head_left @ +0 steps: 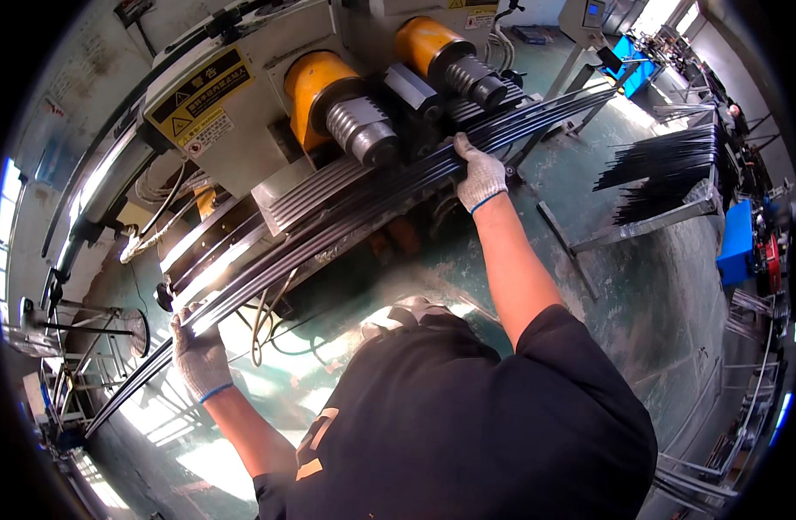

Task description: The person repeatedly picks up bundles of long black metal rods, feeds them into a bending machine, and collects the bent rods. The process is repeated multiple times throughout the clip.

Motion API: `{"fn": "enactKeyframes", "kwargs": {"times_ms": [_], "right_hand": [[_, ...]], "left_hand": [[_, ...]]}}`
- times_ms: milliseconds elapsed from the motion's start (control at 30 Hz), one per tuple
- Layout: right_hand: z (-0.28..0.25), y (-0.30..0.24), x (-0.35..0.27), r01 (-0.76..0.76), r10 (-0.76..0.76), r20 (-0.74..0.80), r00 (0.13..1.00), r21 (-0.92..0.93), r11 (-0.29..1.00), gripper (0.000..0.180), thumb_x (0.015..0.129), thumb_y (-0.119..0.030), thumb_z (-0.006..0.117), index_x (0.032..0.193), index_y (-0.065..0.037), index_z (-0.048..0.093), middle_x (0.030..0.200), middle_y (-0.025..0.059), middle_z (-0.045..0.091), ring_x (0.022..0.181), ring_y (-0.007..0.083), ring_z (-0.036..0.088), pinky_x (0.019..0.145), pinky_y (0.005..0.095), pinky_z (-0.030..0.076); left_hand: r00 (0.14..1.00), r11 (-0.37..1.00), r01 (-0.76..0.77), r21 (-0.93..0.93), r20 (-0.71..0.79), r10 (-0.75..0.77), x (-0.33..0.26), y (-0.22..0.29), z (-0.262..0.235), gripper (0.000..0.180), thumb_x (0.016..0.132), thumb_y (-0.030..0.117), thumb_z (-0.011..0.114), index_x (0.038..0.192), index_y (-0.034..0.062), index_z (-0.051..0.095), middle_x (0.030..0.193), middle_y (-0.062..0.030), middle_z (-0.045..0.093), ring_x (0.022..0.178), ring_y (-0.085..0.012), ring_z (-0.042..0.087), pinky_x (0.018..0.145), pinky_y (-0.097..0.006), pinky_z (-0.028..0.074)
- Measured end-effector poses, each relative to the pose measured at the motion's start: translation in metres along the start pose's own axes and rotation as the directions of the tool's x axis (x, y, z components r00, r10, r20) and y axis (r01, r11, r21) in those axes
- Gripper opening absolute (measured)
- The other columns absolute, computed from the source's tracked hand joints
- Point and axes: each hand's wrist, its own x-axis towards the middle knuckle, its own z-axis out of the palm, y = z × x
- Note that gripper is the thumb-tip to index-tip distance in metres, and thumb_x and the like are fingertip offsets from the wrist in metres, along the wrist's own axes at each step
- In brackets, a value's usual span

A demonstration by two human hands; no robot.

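Observation:
A bundle of long, thin dark metal rods (346,227) runs slantwise across the front of a machine, from low on the left to high on the right. My left hand (200,357), in a pale knitted work glove with a blue cuff, is closed round the bundle near its lower left part. Farther up on the right, my gloved right hand (482,173) grips the same rods, its thumb lying over them. Just beyond the bundle, several more rods (316,192) lie side by side beneath ridged metal rollers (361,130) with orange housings (322,87).
Warning labels mark the machine's pale casing (203,95). At right, a metal stand (649,227) carries a heap of dark rods (662,169), with a blue box (736,243) beyond. A loose cable (259,334) hangs below the machine. A round-topped metal frame (138,332) stands at left.

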Motion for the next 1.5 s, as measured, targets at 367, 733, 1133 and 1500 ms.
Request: {"fn": "enactKeyframes", "kwargs": {"times_ms": [367,733,1133,1500], "right_hand": [[0.02,0.025,0.078,0.228,-0.217,0.074,0.973,-0.196,0.954,0.03,0.102,-0.03,0.066,0.121,-0.008,0.072,0.111,0.0106,0.075,0.097,0.0252,0.071,0.089,0.0407,0.056],[0.019,0.074,0.122,0.229,-0.274,-0.061,0.96,-0.391,0.891,0.029,0.104,-0.029,0.062,0.121,-0.008,0.072,0.111,0.0096,0.074,0.089,0.0257,0.073,0.075,0.0432,0.058],[-0.03,0.07,0.177,0.468,-0.391,0.424,0.817,-0.883,0.022,0.043,0.103,-0.05,0.058,0.093,-0.014,0.08,0.097,0.0123,0.079,0.096,0.0347,0.077,0.082,0.0425,0.061],[0.005,0.067,0.09,0.299,-0.331,0.01,0.944,-0.454,0.839,0.052,0.109,-0.051,0.06,0.126,-0.002,0.069,0.103,0.0043,0.072,0.087,0.0204,0.068,0.079,0.0346,0.056]], "left_hand": [[0.985,0.991,0.111,0.079,-0.142,-0.099,0.091,-0.045,-0.014,0.023,0.095,0.004,0.078,0.116,-0.0045,0.073,0.119,-0.0193,0.077,0.111,-0.0304,0.075,0.104,-0.046,0.062],[0.956,0.969,0.221,0.111,-0.22,-0.193,0.108,-0.141,0.031,0.027,0.101,0.015,0.073,0.121,-0.0042,0.073,0.118,-0.016,0.077,0.108,-0.028,0.074,0.104,-0.042,0.059],[0.965,1.0,-0.009,0.023,-0.261,0.014,0.158,-0.017,-0.101,0.037,0.114,0.016,0.048,0.142,-0.0053,0.06,0.141,-0.0215,0.067,0.136,-0.0353,0.062,0.12,-0.055,0.049],[0.937,0.994,-0.109,0.002,-0.334,0.104,0.118,-0.12,-0.018,0.03,0.107,0.018,0.068,0.125,-0.0056,0.067,0.13,-0.0222,0.069,0.125,-0.0346,0.066,0.112,-0.052,0.056]]}}
